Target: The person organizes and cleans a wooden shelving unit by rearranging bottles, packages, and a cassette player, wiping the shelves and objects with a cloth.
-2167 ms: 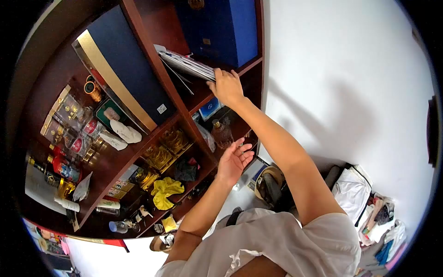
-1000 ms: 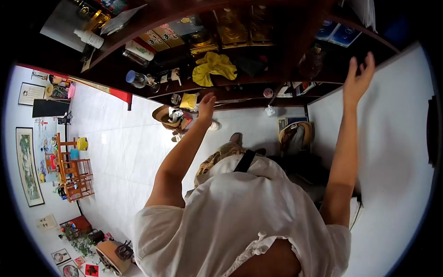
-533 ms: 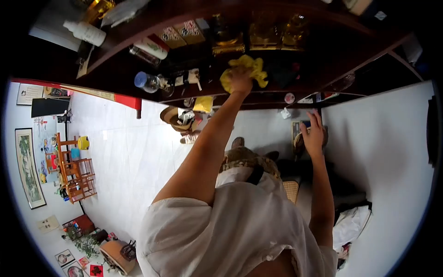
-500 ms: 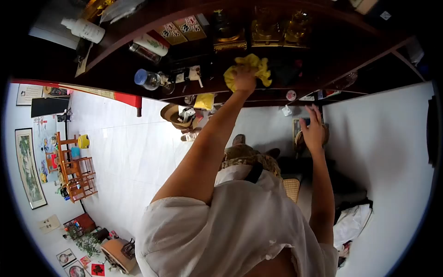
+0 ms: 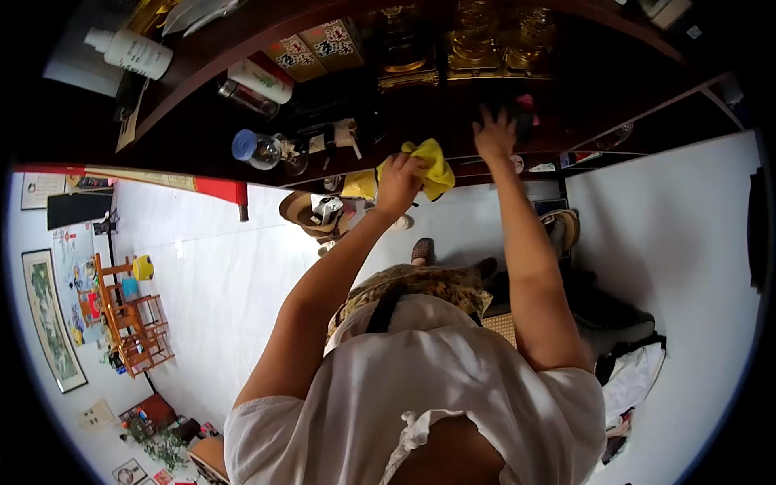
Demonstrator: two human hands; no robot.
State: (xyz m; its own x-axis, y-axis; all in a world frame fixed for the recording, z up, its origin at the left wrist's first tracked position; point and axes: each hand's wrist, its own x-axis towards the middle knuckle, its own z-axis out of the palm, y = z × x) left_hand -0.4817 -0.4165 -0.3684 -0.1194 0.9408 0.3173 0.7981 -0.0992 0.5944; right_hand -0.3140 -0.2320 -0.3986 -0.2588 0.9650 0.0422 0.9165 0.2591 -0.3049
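One left hand [image 5: 400, 183] grips a yellow cloth [image 5: 439, 166]. The right hand [image 5: 495, 139], spread wide, is nearer the dark bundle [image 5: 524, 120] beside it.

The left hand [image 5: 400, 184] curls in a grip while the right hand [image 5: 495, 137] reaches farther forward, spread.

Left hand [image 5: 399, 186] grips crumpled yellow cloth [image 5: 437, 171] at front edge of dark-brown wooden shelf [image 5: 459, 121]. Right hand [image 5: 495, 139], fingers spread, beside dark crumpled bundle [image 5: 521, 121]; contact unclear.
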